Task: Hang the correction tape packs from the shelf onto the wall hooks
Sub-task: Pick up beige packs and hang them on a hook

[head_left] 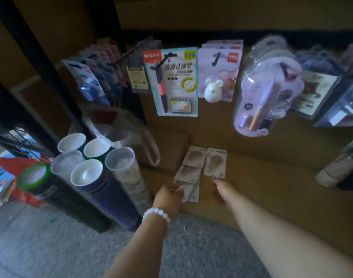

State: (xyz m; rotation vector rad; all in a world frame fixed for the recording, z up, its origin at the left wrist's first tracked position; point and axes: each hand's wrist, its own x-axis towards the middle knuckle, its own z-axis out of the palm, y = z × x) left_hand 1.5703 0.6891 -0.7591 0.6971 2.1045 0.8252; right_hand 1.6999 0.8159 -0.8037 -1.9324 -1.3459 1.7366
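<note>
- Low on the brown shelf [261,177], seen from the head camera, lie the correction tape packs [188,173]: flat beige cards, fanned and overlapping in a short pile; one pack [214,162] stands just beside it, near the middle of the view.
- Left hand [168,197], a white bead bracelet [156,213] at its wrist, grips the near end of the fanned pile, fingers curled round the cards; right hand [221,187] pinches the bottom edge of the single pack.
- Judging by looks, each pack is light and thin, stiff card with a slick plastic blister; cards may slide off one another, so holding by the bottom edge leaves the top hang-hole free.
- Above, the wall hooks [216,58] carry other blister packs, among them a pen pack [171,81]; no bare hook is plain to see.
</note>
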